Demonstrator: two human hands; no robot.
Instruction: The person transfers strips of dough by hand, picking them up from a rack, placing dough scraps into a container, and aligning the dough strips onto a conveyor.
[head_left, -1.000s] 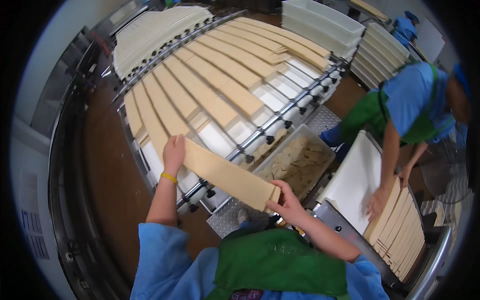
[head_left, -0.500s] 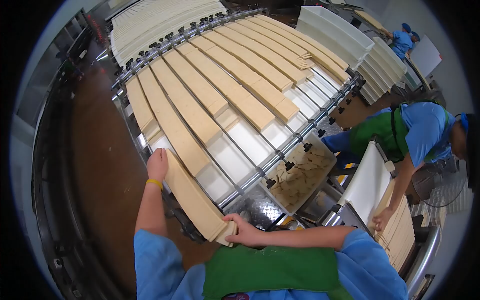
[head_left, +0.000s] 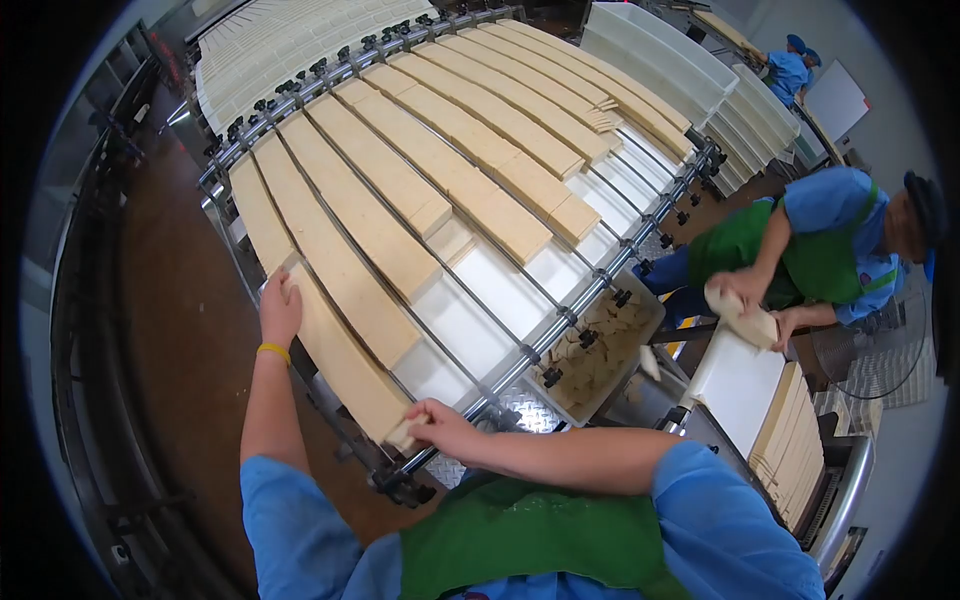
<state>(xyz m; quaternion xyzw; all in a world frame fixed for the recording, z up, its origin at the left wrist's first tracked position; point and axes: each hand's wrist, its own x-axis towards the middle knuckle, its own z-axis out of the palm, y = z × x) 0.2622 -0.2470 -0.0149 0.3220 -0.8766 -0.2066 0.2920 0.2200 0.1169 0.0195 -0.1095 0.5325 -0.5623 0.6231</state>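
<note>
A long pale row of stacked flat sheets (head_left: 340, 355) lies in the leftmost lane of the white table, between my two hands. My left hand (head_left: 281, 305) is closed on the row's far end. At the near end, my right hand (head_left: 430, 428) pinches a small pale piece (head_left: 404, 432) against the row. More long rows (head_left: 350, 260) lie side by side beyond it, parted by thin metal rods. What lies under my fingers is partly hidden.
A metal rail with black knobs (head_left: 565, 318) borders the table. Below it sits a bin of broken pieces (head_left: 590, 365). At the right a co-worker (head_left: 830, 240) holds a pale stack over a white belt (head_left: 735, 375) with more sheets. White tubs (head_left: 655, 60) stand behind.
The row between my hands has moved up and left, onto the lane in line with another row. The co-worker has straightened up and lifted a pale stack with both hands.
</note>
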